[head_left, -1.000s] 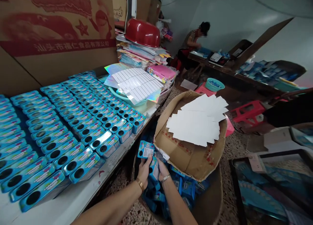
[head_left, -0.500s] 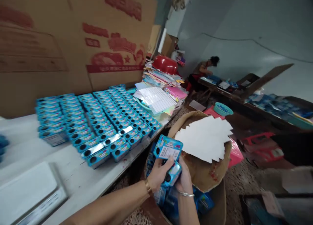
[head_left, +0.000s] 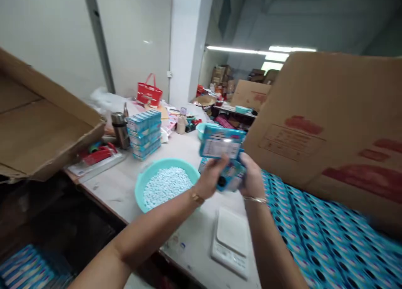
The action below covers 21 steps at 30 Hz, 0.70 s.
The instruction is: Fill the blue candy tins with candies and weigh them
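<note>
Both hands are raised over the table in the middle of the head view, closed around a few glossy blue boxes. One blue box stands upright on top with its white label towards me. My left hand grips from the left, its thumb over the label's lower edge. From the right, my right hand is wrapped round the lower blue boxes, one showing a dark round spot. Motion blur and my fingers hide how many there are. Below my hands lies a white scale.
A turquoise basin of small pale pellets stands left of my hands. Behind it are stacked blue boxes, a steel flask and a red bag. Rows of blue boxes and a large cardboard sheet occupy the right.
My view has swung left, from the carton of blue boxes beside the table to the scale and basin. Both hands came along, still holding the blue boxes.
</note>
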Motion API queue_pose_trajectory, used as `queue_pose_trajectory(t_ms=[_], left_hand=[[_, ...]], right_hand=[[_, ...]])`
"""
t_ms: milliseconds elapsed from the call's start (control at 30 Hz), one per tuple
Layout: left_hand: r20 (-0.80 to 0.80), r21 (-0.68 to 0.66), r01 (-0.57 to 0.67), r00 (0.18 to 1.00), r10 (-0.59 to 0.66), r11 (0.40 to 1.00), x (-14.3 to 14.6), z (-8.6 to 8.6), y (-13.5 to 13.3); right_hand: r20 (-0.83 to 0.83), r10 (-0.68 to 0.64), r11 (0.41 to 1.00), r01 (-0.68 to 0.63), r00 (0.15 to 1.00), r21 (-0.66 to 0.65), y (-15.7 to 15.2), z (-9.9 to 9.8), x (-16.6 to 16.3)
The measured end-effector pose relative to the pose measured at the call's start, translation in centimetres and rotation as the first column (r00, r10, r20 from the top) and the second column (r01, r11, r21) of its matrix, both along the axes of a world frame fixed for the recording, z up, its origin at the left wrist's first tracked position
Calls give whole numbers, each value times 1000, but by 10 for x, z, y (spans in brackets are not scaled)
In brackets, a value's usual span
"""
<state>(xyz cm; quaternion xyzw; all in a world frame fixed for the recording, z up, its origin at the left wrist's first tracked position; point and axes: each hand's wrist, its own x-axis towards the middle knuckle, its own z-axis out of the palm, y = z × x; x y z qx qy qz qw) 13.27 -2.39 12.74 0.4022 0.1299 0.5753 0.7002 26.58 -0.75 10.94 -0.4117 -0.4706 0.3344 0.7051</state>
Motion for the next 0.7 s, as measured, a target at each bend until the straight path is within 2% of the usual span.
queue_pose_trajectory(t_ms=[67,133,167,233,300,367,467,567,700], left_hand=[[64,-81,-162,984,167,984,-72,-2,30],[134,-131,-305,937,322,943,-137,-6,48],[169,-157,-359,908,383,920,-166,-9,54],[219,-202,-438,852,476,876,-216,-19,63],[236,-249,-488,807,541,837,-257,-37,72],[238,-305,-487,793,561,818,-289,-62,82],[288,-401,-378,812,507,834,-321,-106,100],[362,-453,-263,819,446,852,-338,-145,116],[379,-505,-235,804,458,830,-349,-182,130]], right_hand=[[-53,183,979,-187,982,-86,56,5,-85],[-65,404,905,-409,913,-115,97,6,-166],[-64,471,872,-475,880,-117,111,4,-202],[-31,546,824,-544,837,-158,131,-5,-265],[48,564,809,-541,824,-229,143,-19,-310],[131,571,804,-520,811,-288,150,-36,-339],[238,574,804,-483,784,-346,159,-62,-362],[386,561,815,-409,732,-410,171,-83,-374],[576,558,823,-311,597,-475,192,-102,-391]])
